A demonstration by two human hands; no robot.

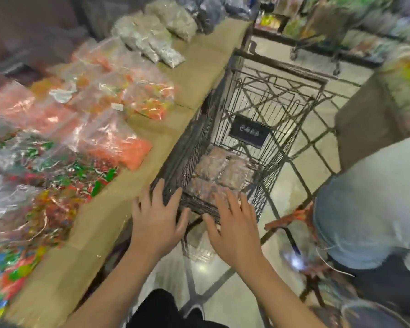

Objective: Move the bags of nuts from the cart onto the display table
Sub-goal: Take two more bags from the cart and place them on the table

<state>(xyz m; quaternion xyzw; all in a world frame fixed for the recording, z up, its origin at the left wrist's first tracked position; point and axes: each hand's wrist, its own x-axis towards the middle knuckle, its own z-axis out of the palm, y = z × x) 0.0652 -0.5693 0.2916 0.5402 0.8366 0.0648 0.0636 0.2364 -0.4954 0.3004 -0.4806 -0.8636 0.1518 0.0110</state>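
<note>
Reaching with spread fingers, the left hand and right hand hover empty at the cart near rim, over soft, probably light bags of nuts, best grasped around their middles.

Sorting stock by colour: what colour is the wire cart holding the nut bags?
Dark, near black metal wire cart, seen best in the head view.

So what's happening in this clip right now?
A person reaches both open hands, left hand and right hand, toward the near end of a wire cart. Several bags of nuts lie in the cart's bottom; neither hand has a grip on one yet. The display table to the left already holds bags of colourful sweets.
</note>
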